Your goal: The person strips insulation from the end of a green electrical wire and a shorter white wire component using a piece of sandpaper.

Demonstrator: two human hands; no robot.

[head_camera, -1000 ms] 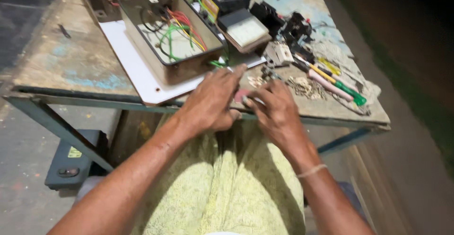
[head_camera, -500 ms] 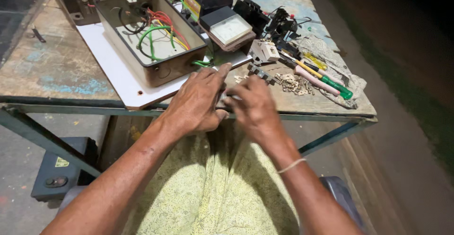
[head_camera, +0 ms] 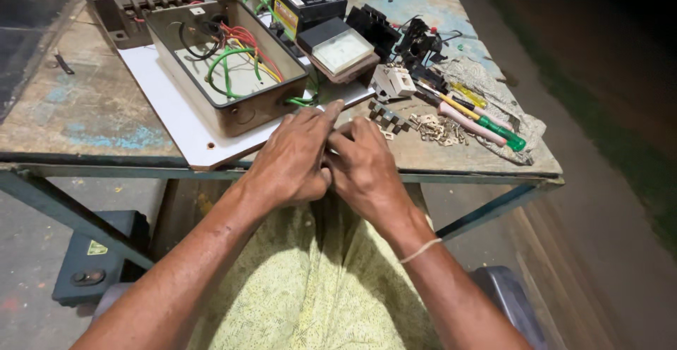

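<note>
Resting together at the near edge of the desk (head_camera: pixel 92 121), the left hand (head_camera: pixel 293 160) and the right hand (head_camera: pixel 363 170) sit at the centre of the frame, knuckles touching. Both hands have fingers curled inward around something between them; what they pinch is hidden, so their grip cannot be told.

Just above the left hand lies an open metal box (head_camera: pixel 233 75) with red, green and yellow wires inside, standing on a white board (head_camera: pixel 176 121). Toward the upper middle sit a black meter (head_camera: pixel 310 1) and a panel meter with a pale face (head_camera: pixel 342 50). Right of the hands lie a white switch block (head_camera: pixel 393 82), a scatter of small metal parts (head_camera: pixel 437 130), and 3 screwdrivers (head_camera: pixel 479 117) on a grey rag (head_camera: pixel 518 121). Below the desk, lower left, a dark box (head_camera: pixel 99 258) stands on the floor.
</note>
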